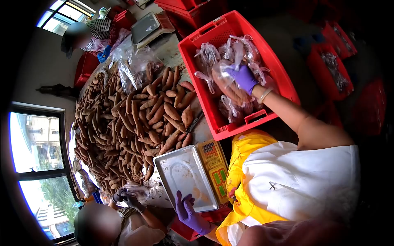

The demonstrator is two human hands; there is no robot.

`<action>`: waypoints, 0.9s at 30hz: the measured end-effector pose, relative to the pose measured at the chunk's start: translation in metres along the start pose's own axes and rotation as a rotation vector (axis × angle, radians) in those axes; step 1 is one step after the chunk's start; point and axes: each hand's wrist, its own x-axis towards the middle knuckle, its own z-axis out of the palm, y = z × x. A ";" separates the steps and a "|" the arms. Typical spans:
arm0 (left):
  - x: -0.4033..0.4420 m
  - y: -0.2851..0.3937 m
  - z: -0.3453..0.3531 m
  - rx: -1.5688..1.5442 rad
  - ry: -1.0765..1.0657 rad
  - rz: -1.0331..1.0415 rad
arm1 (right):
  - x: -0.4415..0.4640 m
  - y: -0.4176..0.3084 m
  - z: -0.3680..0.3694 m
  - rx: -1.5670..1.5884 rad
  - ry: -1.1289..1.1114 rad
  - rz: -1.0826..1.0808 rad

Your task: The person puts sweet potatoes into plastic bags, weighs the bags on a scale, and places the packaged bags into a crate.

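My right hand (pixel 245 78), in a purple glove, is closed on the top of a clear plastic bag of sweet potatoes (pixel 230 88) over the red crate (pixel 282 78). Other knotted bags (pixel 208 53) lie in that crate. My left hand (pixel 188 211), also gloved in purple, has its fingers apart and holds nothing. It hovers by the lower edge of the metal tray (pixel 180 168) on the yellow scale (pixel 214 164). A large heap of loose sweet potatoes (pixel 135 119) spreads beyond the tray.
A co-worker (pixel 135 221) in dark gloves handles a plastic bag at the bottom left. Another person (pixel 96 35) stands at the top left near a second scale (pixel 145 28). More red crates (pixel 330 69) with bags stand on the right.
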 end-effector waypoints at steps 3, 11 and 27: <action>0.001 -0.008 0.009 -0.014 -0.039 -0.060 | 0.066 0.065 -0.009 0.035 0.196 -0.120; 0.001 -0.013 0.030 -0.039 -0.093 -0.167 | 0.111 0.147 0.032 -1.034 -0.135 -0.151; -0.044 -0.032 0.019 -0.173 0.339 -0.412 | 0.052 -0.077 0.358 -0.021 -0.768 -0.853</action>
